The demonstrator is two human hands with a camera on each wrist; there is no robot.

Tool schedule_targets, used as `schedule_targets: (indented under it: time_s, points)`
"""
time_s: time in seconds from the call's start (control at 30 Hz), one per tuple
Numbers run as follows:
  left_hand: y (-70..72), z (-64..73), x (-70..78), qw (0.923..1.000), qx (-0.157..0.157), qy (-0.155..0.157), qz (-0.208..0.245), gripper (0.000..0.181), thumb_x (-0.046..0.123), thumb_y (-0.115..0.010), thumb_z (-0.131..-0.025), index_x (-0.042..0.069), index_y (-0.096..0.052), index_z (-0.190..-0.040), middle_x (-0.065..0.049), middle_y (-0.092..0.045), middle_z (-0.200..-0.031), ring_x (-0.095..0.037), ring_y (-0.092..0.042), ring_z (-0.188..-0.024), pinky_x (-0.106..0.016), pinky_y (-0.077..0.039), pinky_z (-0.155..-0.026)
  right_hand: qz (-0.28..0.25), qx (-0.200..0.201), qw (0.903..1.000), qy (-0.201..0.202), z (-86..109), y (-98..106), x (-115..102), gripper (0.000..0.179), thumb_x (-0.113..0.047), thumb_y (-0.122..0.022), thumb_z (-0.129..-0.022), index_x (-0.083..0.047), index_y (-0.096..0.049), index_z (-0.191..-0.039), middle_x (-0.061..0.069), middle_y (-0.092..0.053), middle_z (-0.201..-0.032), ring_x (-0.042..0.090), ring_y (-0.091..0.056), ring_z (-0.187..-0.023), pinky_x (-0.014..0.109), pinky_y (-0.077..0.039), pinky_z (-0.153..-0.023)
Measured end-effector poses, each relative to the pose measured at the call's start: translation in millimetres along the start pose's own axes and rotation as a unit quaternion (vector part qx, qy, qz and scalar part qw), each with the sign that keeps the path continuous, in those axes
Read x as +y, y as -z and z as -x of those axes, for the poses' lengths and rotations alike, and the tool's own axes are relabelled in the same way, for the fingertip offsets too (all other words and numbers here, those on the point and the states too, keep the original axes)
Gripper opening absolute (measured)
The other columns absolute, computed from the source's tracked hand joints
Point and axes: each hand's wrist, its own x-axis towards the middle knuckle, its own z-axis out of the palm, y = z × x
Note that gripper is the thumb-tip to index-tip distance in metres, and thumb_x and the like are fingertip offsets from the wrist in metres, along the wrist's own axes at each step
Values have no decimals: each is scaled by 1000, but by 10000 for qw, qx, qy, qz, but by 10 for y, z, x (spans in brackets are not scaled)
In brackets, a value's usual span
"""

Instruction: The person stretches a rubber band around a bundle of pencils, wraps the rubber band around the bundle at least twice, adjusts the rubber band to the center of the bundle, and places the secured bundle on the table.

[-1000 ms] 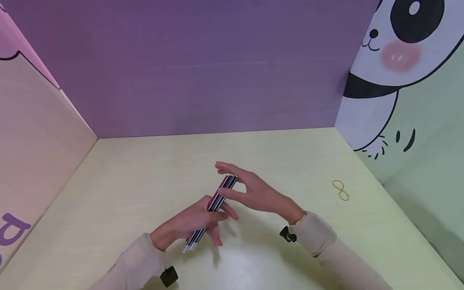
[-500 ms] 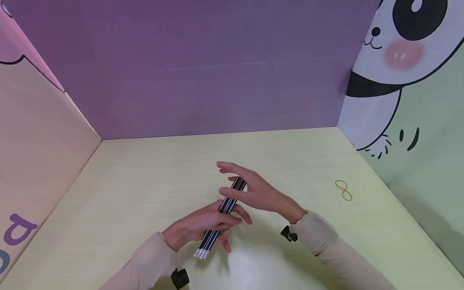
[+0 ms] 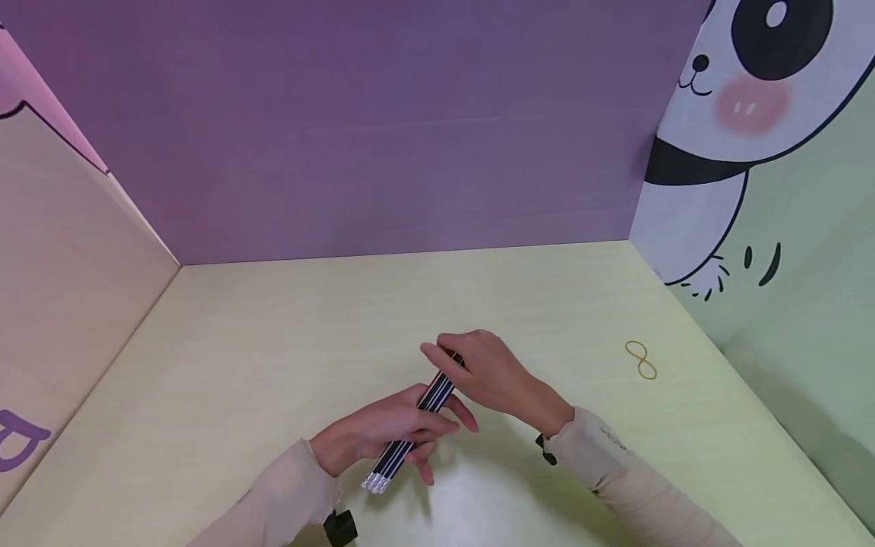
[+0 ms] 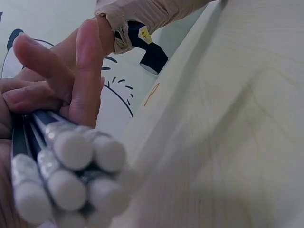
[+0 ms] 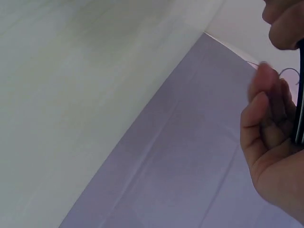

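Black-striped pencils (image 3: 413,428) gripped mid-bundle by left hand (image 3: 383,431) above surface (image 3: 273,357) | right hand (image 3: 481,372) curled round bundle's far end | risk: pencils fanning out if grip loosened | band (image 3: 640,359) well right of pencils

Rubber band (image 3: 641,359): yellow, twisted into a figure eight, flat on the desk (image 3: 273,342) near its right edge. Walls: purple panel (image 3: 376,129) behind the desk; panda drawing (image 3: 745,91) on the right panel.
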Motion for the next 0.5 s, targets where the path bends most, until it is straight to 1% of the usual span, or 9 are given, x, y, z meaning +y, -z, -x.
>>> schedule_targets:
  time_s: [0.03, 0.07, 0.13, 0.17, 0.2, 0.23, 0.3, 0.4, 0.5]
  points:
    - [8, 20, 1, 10000, 27, -3, 55, 29, 14, -59, -98, -1, -58, -122, 4, -30, -46, -11, -42, -38, -49, -61, -65, 45, 27, 10000, -39, 11, 28, 12, 33, -34, -50, -105, -19, -56, -77, -14, -44, -59, 4, -40, -51, 22, -35, -50]
    - [19, 45, 0, 9999, 59, -26, 125, 29, 15, -59, -98, -1, -58, -123, 4, -30, -46, -11, -44, -38, -49, -61, -65, 5, 8, 9999, -131, 26, 71, 28, 29, -36, -49, -105, -19, -61, -86, -14, -53, -67, 5, -48, -57, 23, -41, -54]
    - [53, 113, -8, 9993, 136, -129, 317, 30, 16, -59, -99, -1, -58, -124, 4, -29, -47, -11, -47, -39, -49, -61, -67, -200, -80, 9989, -423, 72, 192, 80, 28, -41, -47, -105, -19, -64, -113, -10, -67, -94, 11, -62, -82, 32, -52, -72]
    - [76, 157, -19, 9988, 178, -209, 407, 31, 16, -59, -99, -1, -57, -125, 5, -29, -47, -11, -48, -39, -48, -61, -67, -275, -101, 9979, -581, 103, 263, 121, 35, -43, -46, -105, -19, -60, -126, -6, -68, -111, 15, -64, -98, 38, -53, -83]
    - [101, 206, -34, 9981, 217, -297, 496, 31, 16, -58, -100, -2, -56, -126, 4, -31, -47, -11, -49, -39, -46, -61, -66, -292, -97, 9966, -760, 140, 338, 167, 42, -45, -45, -105, -18, -55, -135, -4, -64, -125, 18, -60, -114, 44, -50, -94]
    - [126, 257, -51, 9974, 259, -377, 564, 32, 16, -58, -100, -2, -55, -126, 4, -33, -47, -11, -49, -39, -45, -61, -65, -214, -67, 9954, -936, 180, 413, 219, 49, -48, -44, -105, -17, -51, -142, -2, -58, -136, 21, -53, -125, 47, -45, -103]
    - [176, 353, -93, 9962, 305, -503, 643, 32, 16, -56, -102, -3, -52, -127, 5, -35, -46, -10, -49, -38, -42, -60, -63, 71, 27, 9925, -1217, 275, 561, 340, 56, -51, -42, -104, -16, -45, -148, 1, -49, -146, 23, -41, -138, 51, -35, -112]
    - [243, 451, -153, 9950, 437, -569, 699, 32, 16, -54, -103, -3, -50, -128, 5, -39, -45, -10, -51, -39, -42, -60, -62, 509, 208, 9868, -1521, 423, 768, 537, 61, -50, -44, -104, -10, -41, -150, 8, -42, -151, 29, -31, -143, 54, -25, -115]
    - [301, 480, -199, 9923, 643, -562, 899, 32, 18, -54, -102, -1, -52, -129, 6, -38, -45, -13, -60, -46, -42, -60, -63, 833, 318, 9779, -1889, 570, 950, 721, 61, -44, -47, -104, -4, -39, -149, 16, -39, -152, 38, -26, -143, 60, -21, -114]
